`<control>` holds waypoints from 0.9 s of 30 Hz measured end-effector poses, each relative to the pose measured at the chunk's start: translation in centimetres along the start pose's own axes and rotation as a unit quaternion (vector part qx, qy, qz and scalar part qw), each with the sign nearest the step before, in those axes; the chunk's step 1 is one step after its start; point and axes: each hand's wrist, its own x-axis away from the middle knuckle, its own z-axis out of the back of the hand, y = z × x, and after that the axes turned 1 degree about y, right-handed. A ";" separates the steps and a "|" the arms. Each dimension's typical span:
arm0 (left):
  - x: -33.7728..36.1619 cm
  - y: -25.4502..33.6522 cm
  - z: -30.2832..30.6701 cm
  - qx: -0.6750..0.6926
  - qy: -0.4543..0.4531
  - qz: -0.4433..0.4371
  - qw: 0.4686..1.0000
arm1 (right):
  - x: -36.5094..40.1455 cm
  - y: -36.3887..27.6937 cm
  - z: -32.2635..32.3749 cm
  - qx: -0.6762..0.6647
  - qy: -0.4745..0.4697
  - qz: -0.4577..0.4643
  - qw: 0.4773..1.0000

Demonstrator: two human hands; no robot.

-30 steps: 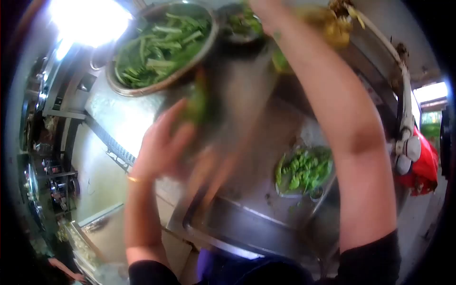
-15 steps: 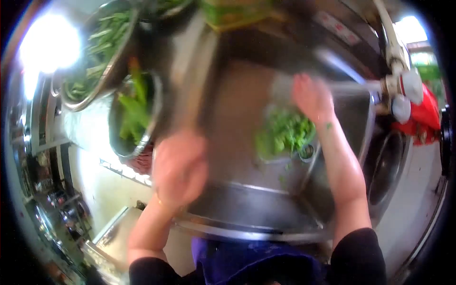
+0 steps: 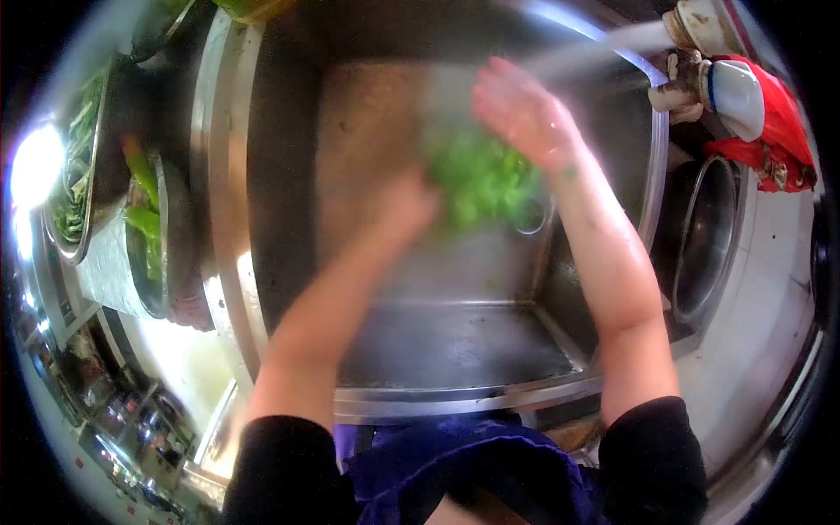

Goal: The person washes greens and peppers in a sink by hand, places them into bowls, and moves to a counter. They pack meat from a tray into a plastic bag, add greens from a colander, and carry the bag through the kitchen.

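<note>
Far left: metal tray [image 3: 59,238] with cut green stalks [image 3: 79,166] in it, partly cut off by the dark lens edge. Just right of it, metal bowl [image 3: 163,293] holding long green vegetables [image 3: 144,219], on a shiny worktop [image 3: 103,282]. Reddish bundle [image 3: 190,311] shows beside the bowl's lower right side; too small to identify. Yellow-green container [image 3: 254,7] up top, mostly out of frame.

Next, steel sink [image 3: 455,350], fills the middle. Left grip [image 3: 409,199], bare hand, reaches into it and is at the left edge of the leafy greens [image 3: 481,188]. Hand is badly blurred: can't tell whether fingers are spread, together or pinching leaves. Greens are in a loose pile inside the sink, between the two hands, also blurred. Small round ring [image 3: 531,216] at their lower right edge.

Right grip [image 3: 518,107], bare and wet-looking, is just above right of the pile: flat, fingers extended, not closed on anything. Contact with the leaves: can't tell. Pale blurred streak [image 3: 604,48] runs from the tap fittings [image 3: 700,26] toward it.

Far right: white knob [image 3: 738,98], red bag [image 3: 779,131] behind it, oval metal basin [image 3: 704,245] below.
</note>
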 end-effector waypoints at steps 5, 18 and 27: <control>-1.9 -1.1 -4.0 -0.098 0.107 -0.046 0.988 | -0.8 3.0 0.9 0.457 0.028 0.006 0.889; 1.5 -1.6 1.0 0.726 -0.055 0.061 0.683 | -0.9 9.5 1.3 0.320 0.084 -0.037 0.943; 1.3 3.3 3.6 0.584 -0.067 0.056 0.807 | 0.6 4.1 -1.9 0.837 -0.146 0.303 0.432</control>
